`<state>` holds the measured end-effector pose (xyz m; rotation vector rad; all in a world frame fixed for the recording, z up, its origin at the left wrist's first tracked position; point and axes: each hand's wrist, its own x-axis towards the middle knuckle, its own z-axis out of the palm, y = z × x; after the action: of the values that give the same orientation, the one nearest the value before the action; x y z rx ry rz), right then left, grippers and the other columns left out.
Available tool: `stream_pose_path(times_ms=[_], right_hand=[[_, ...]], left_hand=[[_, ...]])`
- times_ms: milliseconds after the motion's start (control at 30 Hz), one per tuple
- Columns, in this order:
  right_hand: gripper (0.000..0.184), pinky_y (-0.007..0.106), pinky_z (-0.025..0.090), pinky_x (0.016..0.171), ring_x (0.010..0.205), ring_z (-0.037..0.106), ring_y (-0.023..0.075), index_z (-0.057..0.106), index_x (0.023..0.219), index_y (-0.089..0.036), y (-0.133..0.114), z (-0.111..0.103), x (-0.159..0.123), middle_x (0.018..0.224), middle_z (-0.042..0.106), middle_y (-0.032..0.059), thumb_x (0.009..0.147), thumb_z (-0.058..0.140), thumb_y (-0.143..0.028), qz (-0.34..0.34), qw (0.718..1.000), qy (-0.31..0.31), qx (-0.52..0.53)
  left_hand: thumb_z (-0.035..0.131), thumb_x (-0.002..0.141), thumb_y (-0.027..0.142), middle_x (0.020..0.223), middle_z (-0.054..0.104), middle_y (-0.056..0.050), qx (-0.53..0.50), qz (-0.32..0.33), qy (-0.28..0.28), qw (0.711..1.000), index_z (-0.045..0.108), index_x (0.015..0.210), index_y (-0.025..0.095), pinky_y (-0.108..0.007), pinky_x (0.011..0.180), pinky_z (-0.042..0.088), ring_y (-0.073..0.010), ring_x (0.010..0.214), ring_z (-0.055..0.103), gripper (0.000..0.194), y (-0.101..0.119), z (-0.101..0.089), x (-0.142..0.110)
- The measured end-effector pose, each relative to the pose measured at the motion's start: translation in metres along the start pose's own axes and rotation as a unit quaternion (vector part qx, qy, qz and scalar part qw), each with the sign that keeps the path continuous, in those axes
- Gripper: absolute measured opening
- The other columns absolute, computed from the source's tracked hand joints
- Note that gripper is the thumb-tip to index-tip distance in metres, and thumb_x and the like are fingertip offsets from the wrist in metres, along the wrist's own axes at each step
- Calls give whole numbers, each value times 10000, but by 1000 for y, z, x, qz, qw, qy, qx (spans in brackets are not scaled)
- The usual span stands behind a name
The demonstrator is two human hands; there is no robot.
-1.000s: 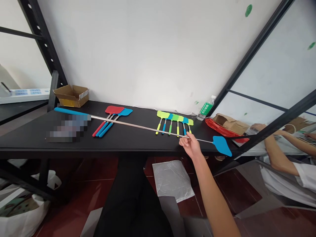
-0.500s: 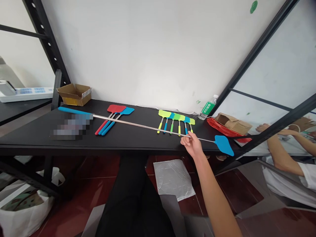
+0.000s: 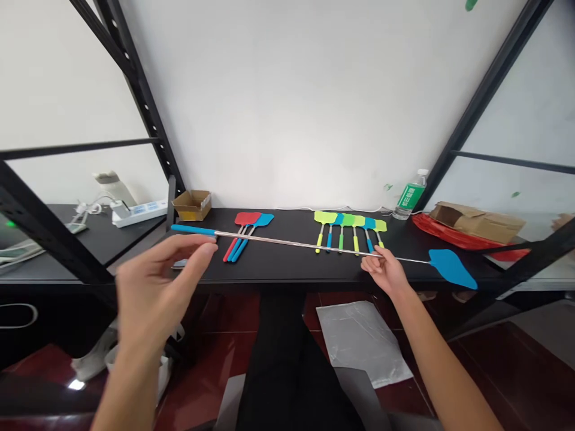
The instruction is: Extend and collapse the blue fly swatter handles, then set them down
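A long telescopic fly swatter, with a blue handle, metal rod and blue paddle, stretches across above the black desk. My right hand is closed round its rod near the paddle end. My left hand is raised in front of the handle end, thumb and fingers curved toward each other with a hollow between; it holds nothing that I can see. Behind the rod lie a cluster of red and blue fly swatters and a row of several smaller yellow, blue and green fly swatters.
A small cardboard box stands at the back left, near a power strip. At the back right are a water bottle and another cardboard box on red plastic. Black metal posts flank the desk. A plastic bag lies below.
My left hand has come into view at the left, near the swatter's handle. My right hand keeps hold of the rod. The view has turned to the left.
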<state>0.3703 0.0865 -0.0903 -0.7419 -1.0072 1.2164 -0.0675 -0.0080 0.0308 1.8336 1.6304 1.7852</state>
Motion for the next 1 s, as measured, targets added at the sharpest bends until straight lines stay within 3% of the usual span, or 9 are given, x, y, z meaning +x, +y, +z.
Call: stream_pose_path(times_ms=[100,233,367,500,667,833,1000], right_hand=[[561,341,319,537,461,303,138,504,425,-228,-1,-1,-1,376,259,-23,913,680,-441,7,1000,-5,8],[577,348,327,535,460,310,139,488,408,-230,-1,-2,-2,379,259,-15,896,695,-458,11,1000,-3,11],[566,351,328,527,453,327,133,475,415,-227,-3,-1,-2,385,270,-17,868,728,-451,18,1000,2,21],[506,346,324,523,444,332,133,499,447,-231,-4,-1,-2,373,296,-22,861,735,-403,22,999,7,46],[526,339,348,521,449,342,135,487,449,-233,-4,0,-2,378,300,-29,869,732,-434,19,998,8,53],[354,308,387,524,501,441,140,660,593,-206,-3,5,-1,462,474,-6,798,794,-461,14,999,21,31],[296,282,391,486,538,498,149,767,957,-211,-8,5,-1,610,579,1,812,732,-466,19,998,36,54]], left_hand=[[676,891,372,1087,748,-35,59,29,9,998,767,1026,222,-395,989,529,-260,1059,688,222,-27,17,26],[684,842,348,1395,610,-87,129,15,43,991,706,1253,276,-482,1129,459,-338,1328,569,418,-72,12,38],[632,805,259,1524,512,-96,110,-44,-42,992,593,1422,326,-482,1044,524,-347,1296,605,622,-96,-3,42],[657,820,380,1315,681,-112,65,-72,-112,989,622,1372,262,-441,965,559,-325,1174,682,565,-99,-8,44],[666,836,608,878,769,-96,-1,-92,-128,988,647,1280,181,-374,786,575,-320,960,740,616,-106,-19,47],[682,775,710,855,732,-71,31,-83,-100,991,690,1061,189,-405,839,583,-296,879,715,594,-122,-37,53],[686,810,658,802,701,-41,2,-115,-17,993,670,997,186,-396,816,611,-266,843,714,508,-133,-49,52]])
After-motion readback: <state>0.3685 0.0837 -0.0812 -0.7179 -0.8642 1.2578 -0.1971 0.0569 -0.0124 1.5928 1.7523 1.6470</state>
